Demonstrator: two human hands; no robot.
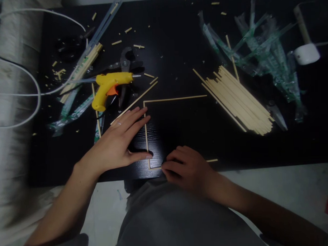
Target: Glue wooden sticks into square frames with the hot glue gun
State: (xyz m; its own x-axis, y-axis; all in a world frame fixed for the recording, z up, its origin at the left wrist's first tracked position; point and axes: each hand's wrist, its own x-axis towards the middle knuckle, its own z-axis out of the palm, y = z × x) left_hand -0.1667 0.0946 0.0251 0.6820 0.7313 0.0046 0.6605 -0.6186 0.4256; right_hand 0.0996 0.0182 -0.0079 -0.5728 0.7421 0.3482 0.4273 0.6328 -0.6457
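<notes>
Three thin wooden sticks lie on the black table (177, 133) in a U shape that is open to the right. My left hand (121, 139) is spread, its fingertips and thumb resting along the upright left stick (146, 132). The top stick (176, 98) runs rightward from the upper corner, untouched. At the near edge, my right hand (185, 169) pinches the bottom stick (212, 160) between thumb and fingers; the hand hides its middle part. Both left corners of the sticks meet or nearly meet; whether they are joined I cannot tell.
A yellow glue gun (112, 81) lies beyond my left hand, beside dark pliers (125, 59). To the right are a pile of wooden sticks (241, 102), a blade-like tool (278, 115) and crumpled plastic wrappers (274, 54). A white cable (39, 93) loops at left among cut stick bits.
</notes>
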